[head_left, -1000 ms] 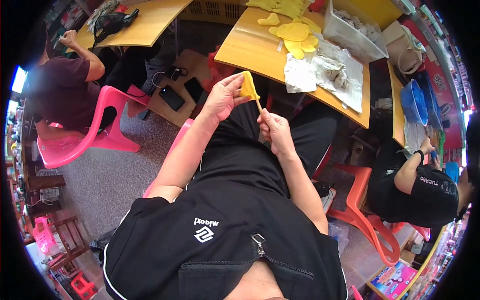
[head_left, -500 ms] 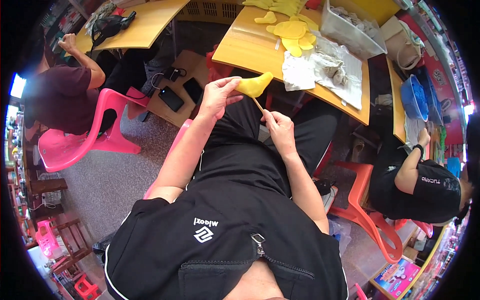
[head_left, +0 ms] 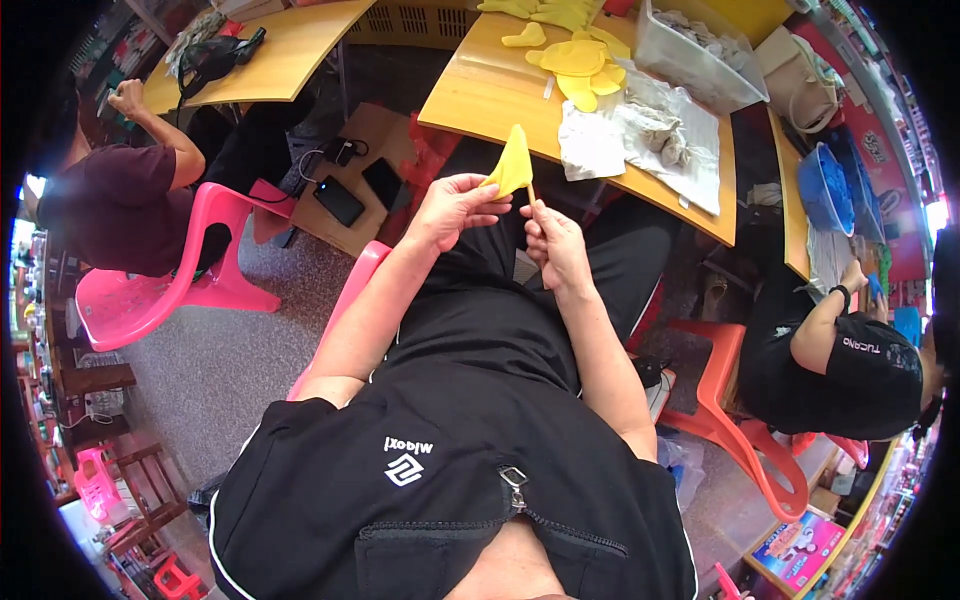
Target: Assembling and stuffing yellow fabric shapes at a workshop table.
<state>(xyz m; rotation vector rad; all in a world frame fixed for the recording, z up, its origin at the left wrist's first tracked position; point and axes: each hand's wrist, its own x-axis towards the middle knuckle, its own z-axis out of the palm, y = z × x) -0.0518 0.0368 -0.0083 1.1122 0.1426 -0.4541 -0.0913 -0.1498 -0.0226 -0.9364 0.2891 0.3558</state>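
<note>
Above my lap, my left hand [head_left: 458, 213] pinches the lower edge of a small yellow cloth piece [head_left: 514, 165], whose pointed end stands up toward the table. A thin wooden stick [head_left: 531, 194] meets the piece at its lower right; whether its tip is inside the cloth is hidden. My right hand [head_left: 557, 246] has its fingers wrapped round the stick's lower part. On the yellowish table [head_left: 490, 97] ahead lie more flat yellow pieces [head_left: 577, 62], a small yellow piece [head_left: 524, 36] and a white cloth [head_left: 592, 142].
A clear plastic bin [head_left: 690, 65] and a pile of whitish stuffing [head_left: 668, 137] occupy the table's right part. One person [head_left: 125, 205] sits left by a pink chair [head_left: 215, 260], another [head_left: 850, 370] at right near an orange chair [head_left: 715, 410]. Phones [head_left: 340, 200] rest on a low board.
The yellow piece has turned from lying sideways to pointing up. My left hand has moved right, closer to my right hand, and less of the stick shows.
</note>
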